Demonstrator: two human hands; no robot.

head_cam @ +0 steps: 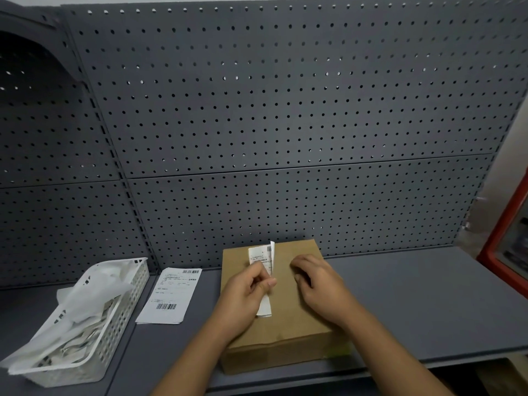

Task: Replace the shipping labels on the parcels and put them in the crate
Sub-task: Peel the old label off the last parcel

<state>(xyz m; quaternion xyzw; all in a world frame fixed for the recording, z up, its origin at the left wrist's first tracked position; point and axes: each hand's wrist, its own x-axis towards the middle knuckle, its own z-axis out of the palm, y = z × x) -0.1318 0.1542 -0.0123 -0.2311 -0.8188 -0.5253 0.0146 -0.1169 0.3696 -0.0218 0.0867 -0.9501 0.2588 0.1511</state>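
Note:
A brown cardboard parcel [288,324] lies flat on the grey shelf in front of me. My left hand [248,292] pinches a white shipping label [264,261] that is partly lifted and folded up off the parcel's top. My right hand [320,284] rests on the parcel's top to the right of the label, fingers bent down against the cardboard. A stack of flat white labels [170,295] with barcodes lies on the shelf left of the parcel.
A white perforated basket [123,318] holding crumpled white paper stands at the left front. A grey pegboard wall [271,110] rises behind the shelf [428,295]. A red frame [503,232] stands at the far right.

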